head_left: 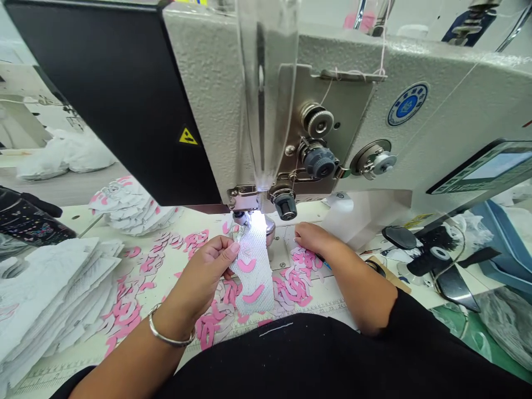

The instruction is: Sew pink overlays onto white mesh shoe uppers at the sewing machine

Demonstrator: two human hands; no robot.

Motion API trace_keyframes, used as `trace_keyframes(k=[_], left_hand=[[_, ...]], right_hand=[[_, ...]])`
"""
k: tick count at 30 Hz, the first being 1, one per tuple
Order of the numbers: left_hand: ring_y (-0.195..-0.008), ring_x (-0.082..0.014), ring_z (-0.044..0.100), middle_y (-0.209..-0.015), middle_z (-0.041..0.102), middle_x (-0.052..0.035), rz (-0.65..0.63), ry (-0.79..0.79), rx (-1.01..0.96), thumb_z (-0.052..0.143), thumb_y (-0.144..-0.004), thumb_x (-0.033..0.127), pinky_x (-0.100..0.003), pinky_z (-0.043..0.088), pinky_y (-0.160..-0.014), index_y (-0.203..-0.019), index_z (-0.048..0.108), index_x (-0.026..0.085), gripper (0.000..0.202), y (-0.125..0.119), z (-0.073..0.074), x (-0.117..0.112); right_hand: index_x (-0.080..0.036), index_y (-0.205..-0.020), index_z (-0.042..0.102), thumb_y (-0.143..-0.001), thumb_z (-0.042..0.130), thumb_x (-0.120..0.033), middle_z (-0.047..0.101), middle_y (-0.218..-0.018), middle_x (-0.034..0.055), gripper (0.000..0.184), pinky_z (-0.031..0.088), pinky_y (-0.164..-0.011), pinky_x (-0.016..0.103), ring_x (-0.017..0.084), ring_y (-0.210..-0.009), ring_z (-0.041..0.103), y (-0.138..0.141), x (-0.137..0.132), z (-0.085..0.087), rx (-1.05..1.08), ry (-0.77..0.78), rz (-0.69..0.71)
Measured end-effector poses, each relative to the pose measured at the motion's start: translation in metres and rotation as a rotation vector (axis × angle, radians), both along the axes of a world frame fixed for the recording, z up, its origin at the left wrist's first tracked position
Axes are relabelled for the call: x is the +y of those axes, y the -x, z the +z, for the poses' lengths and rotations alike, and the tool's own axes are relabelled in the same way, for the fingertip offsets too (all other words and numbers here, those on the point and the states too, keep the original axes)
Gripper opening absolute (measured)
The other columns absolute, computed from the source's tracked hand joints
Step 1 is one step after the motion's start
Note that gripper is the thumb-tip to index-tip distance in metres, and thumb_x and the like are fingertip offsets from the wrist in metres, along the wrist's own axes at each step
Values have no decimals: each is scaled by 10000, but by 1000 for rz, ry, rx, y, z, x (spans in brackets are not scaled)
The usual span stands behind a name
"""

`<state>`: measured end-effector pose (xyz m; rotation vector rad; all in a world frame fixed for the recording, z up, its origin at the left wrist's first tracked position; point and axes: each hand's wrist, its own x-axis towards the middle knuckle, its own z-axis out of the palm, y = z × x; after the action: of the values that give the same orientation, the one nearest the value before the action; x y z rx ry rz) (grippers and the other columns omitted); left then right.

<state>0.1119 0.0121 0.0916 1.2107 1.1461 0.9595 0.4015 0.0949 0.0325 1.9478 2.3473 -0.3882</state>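
Observation:
A white mesh fabric piece (pixel 256 288) with curved pink patches lies under the needle area of a sewing machine (pixel 208 100). My left hand (pixel 216 257) pinches its left edge between thumb and fingers. Farther right, my right hand (pixel 311 237) rests on the machine bed beside a pile of small pink cut pieces (pixel 301 274). Its fingers are curled in, and whatever they may hold is hidden. The machine's lamp lights the upper end of the fabric, where the presser area partly covers it.
Stacks of white fabric pieces (pixel 54 293) stand at the left, with another stack (pixel 133 208) behind. Pink scraps (pixel 127 302) are strewn across the table. On the right are a black thread spool (pixel 430 260), a blue bin (pixel 490 238) and a control screen (pixel 494 166).

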Motion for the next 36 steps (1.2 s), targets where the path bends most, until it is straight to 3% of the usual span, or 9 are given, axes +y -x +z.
trace_keyframes(k=[14, 18, 22, 23, 25, 28, 30, 32, 36], left_hand=[[-555, -107, 506, -714, 566, 29, 25, 9, 30, 623, -832, 477, -233, 434, -523, -821, 514, 211, 288, -1, 1, -8], [-632, -119, 535, -763, 582, 25, 112, -118, 165, 627, -836, 447, -247, 459, -593, -889, 555, 218, 245, 1, 7, -12], [-750, -150, 588, -845, 628, -1, 283, -434, 451, 627, -856, 411, -274, 490, -666, -975, 600, 233, 216, 5, 16, -21], [-737, -148, 591, -833, 631, -1, 253, -539, 509, 631, -859, 394, -275, 492, -659, -974, 611, 236, 197, 4, 19, -24], [-714, -144, 603, -803, 642, 5, 106, -776, 588, 656, -851, 344, -270, 496, -647, -980, 632, 241, 167, 0, 25, -30], [-699, -135, 631, -780, 679, 11, -63, -1064, 629, 667, -853, 252, -257, 506, -643, -961, 638, 238, 112, -7, 34, -36], [-689, -129, 642, -772, 696, 13, -54, -1146, 645, 657, -862, 207, -249, 513, -644, -920, 627, 230, 69, -9, 38, -37], [-687, -128, 647, -768, 699, 13, -22, -1188, 651, 660, -854, 169, -250, 528, -655, -914, 624, 226, 90, -7, 40, -38], [-783, -138, 669, -870, 713, -23, -50, -1340, 518, 649, -819, 33, -262, 559, -703, -1055, 644, 209, 294, -1, 39, -37]], right_hand=[[-149, -898, 617, -872, 652, -289, 631, -966, 48, 146, 490, -777, 337, 176, -859, 594, 4, -4, -3, 90, -65, 9], [-188, -816, 573, -810, 579, -147, 622, -790, 26, 42, 414, -614, 273, 144, -648, 541, 6, -17, 20, 188, -154, -28], [-213, -910, 538, -884, 475, -186, 623, -937, 31, 73, 447, -738, 287, 164, -850, 577, 24, -55, 56, 326, -373, 8], [-221, -915, 536, -894, 477, -198, 621, -942, 20, 67, 457, -787, 292, 157, -874, 580, 31, -66, 65, 383, -442, 58], [-223, -891, 564, -893, 511, -192, 634, -883, 16, 61, 489, -766, 301, 157, -840, 602, 47, -87, 78, 660, -658, 359], [-231, -980, 595, -926, 523, -160, 659, -876, 16, 115, 525, -736, 290, 146, -825, 621, 68, -104, 89, 824, -731, 687], [-227, -995, 600, -942, 533, -169, 663, -876, 18, 103, 530, -745, 290, 142, -828, 620, 76, -106, 91, 890, -700, 707], [-220, -967, 606, -946, 562, -237, 653, -862, 16, 51, 519, -733, 291, 142, -809, 611, 79, -104, 92, 966, -616, 579], [-198, -896, 597, -925, 591, -435, 593, -764, -6, 239, 463, -575, 238, 113, -651, 559, 76, -101, 95, 1156, -40, 327]])
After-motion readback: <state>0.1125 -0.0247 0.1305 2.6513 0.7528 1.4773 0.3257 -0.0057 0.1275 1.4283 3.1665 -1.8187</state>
